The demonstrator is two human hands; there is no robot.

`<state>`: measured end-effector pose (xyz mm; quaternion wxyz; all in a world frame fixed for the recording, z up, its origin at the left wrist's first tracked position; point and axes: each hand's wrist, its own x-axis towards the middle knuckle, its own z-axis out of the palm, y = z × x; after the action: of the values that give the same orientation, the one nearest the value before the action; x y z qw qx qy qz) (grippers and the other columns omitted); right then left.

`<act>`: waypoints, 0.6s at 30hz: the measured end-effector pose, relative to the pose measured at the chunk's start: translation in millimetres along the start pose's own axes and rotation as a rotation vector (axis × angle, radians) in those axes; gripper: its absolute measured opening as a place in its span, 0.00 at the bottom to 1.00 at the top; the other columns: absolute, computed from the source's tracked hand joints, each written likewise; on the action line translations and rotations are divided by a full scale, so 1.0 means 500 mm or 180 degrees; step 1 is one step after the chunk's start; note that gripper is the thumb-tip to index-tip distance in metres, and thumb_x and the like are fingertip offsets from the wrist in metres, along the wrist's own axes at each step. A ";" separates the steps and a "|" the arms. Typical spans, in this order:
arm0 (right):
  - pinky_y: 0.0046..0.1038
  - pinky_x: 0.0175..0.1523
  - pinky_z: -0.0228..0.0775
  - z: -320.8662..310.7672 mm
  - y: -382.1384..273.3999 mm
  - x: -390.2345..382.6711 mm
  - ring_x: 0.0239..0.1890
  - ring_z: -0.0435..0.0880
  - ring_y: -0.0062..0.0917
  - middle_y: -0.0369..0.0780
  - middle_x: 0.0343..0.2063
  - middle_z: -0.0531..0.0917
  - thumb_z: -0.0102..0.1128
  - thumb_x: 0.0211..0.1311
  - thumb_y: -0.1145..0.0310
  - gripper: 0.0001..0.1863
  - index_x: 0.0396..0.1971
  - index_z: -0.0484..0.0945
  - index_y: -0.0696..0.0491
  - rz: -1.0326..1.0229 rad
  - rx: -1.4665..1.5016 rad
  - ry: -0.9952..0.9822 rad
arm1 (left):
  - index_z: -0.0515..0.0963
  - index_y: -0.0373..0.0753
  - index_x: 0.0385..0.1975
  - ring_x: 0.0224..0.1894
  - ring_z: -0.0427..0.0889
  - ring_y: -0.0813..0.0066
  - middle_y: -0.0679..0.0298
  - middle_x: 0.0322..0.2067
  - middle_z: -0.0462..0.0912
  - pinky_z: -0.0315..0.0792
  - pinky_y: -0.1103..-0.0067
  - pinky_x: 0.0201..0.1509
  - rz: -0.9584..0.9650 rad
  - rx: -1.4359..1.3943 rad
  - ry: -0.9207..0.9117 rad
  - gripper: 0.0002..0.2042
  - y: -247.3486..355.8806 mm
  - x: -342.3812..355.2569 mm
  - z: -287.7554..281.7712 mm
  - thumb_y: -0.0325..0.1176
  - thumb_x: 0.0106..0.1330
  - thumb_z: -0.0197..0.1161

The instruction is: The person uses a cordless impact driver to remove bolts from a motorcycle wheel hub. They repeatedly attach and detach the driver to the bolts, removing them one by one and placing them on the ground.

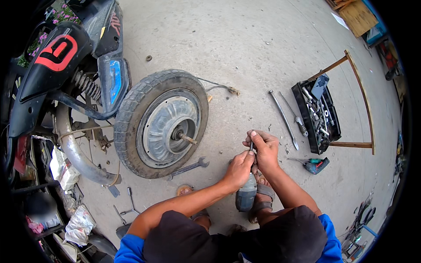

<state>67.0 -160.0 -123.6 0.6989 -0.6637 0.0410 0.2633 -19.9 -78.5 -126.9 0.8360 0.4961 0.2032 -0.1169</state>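
Note:
Between my knees a grey and black power drill (246, 195) hangs with its front end up, partly covered by my hands. My left hand (239, 168) is closed around its front end. My right hand (265, 148) is closed just above, thumb and fingers pinching a thin dark bit (251, 146). The fingers hide where the bit meets the drill. To the left of my hands stands a wheel (160, 125) with a dusty black tyre, a grey metal hub and a protruding axle (187, 138). Neither hand touches it.
A motor scooter (57, 87) stands at the left. An open-end wrench (189, 168) lies beside the wheel. To the right are a long metal bar (285, 120), a screwdriver (300, 125), a black toolbox (313, 144) of sockets and wrenches, and a wooden frame (362, 94).

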 end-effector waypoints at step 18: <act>0.26 0.31 0.76 -0.016 0.002 0.020 0.28 0.83 0.27 0.42 0.28 0.82 0.60 0.66 0.66 0.15 0.39 0.80 0.66 0.0510 0.0648 -0.0253 | 0.68 0.35 0.32 0.21 0.75 0.73 0.64 0.21 0.70 0.76 0.75 0.28 -0.0015 -0.0213 0.0017 0.16 -0.008 0.003 0.003 0.38 0.78 0.38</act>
<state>77.3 -164.7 -129.6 0.7405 -0.5729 0.0927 0.3389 -19.6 -81.7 -130.2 0.8513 0.4677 0.2104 -0.1107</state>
